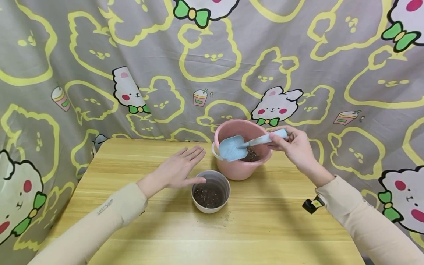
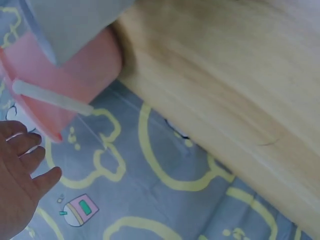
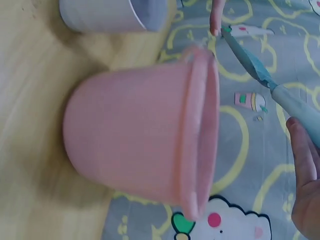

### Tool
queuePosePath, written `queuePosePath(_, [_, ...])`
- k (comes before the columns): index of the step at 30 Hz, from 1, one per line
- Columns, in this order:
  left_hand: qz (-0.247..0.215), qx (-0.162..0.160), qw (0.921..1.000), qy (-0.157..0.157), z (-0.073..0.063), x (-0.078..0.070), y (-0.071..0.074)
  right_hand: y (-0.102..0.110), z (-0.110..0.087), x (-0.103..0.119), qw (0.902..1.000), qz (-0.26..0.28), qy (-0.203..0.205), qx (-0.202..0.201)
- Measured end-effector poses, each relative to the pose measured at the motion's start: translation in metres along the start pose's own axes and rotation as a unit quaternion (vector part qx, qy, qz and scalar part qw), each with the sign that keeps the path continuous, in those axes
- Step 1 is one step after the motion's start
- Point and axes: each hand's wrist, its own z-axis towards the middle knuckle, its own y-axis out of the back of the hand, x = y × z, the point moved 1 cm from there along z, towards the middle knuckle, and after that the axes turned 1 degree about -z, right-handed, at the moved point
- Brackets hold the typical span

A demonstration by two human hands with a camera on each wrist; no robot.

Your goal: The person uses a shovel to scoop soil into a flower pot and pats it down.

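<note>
My right hand [image 1: 296, 143] grips the pale blue handle of a small garden trowel [image 1: 233, 148]. Its blade is over the mouth of a pink bucket [image 1: 236, 171], with dark soil [image 1: 253, 155] visible inside. In the right wrist view, the trowel [image 3: 250, 65] appears beyond the bucket's rim, near fingers of my other hand. My left hand [image 1: 179, 167] reaches out with straight fingers and holds nothing. Its thumb overlaps the rim of a white bowl [image 1: 209, 210] partly filled with soil [image 1: 207, 195]. The bowl stands in front of the bucket.
Both containers stand on a light wooden table [image 1: 159, 228]. Some soil crumbs [image 1: 228, 218] lie beside the bowl. A grey patterned curtain [image 1: 159, 121] hangs close behind the table. The bucket has a white handle [image 2: 52, 97] on its side. A black strap [image 1: 310, 207] shows at the right sleeve.
</note>
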Motion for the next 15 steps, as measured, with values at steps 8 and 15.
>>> queuePosePath(8, [0.015,-0.013,0.9998,-0.005,0.030,0.002,0.010,0.018,0.027,-0.011,0.9997,0.008,-0.004,-0.021])
queuePosePath(15, [0.009,-0.004,0.9999,0.008,0.052,0.004,0.010,0.025,0.045,-0.035,0.9945,-0.098,-0.007,-0.036])
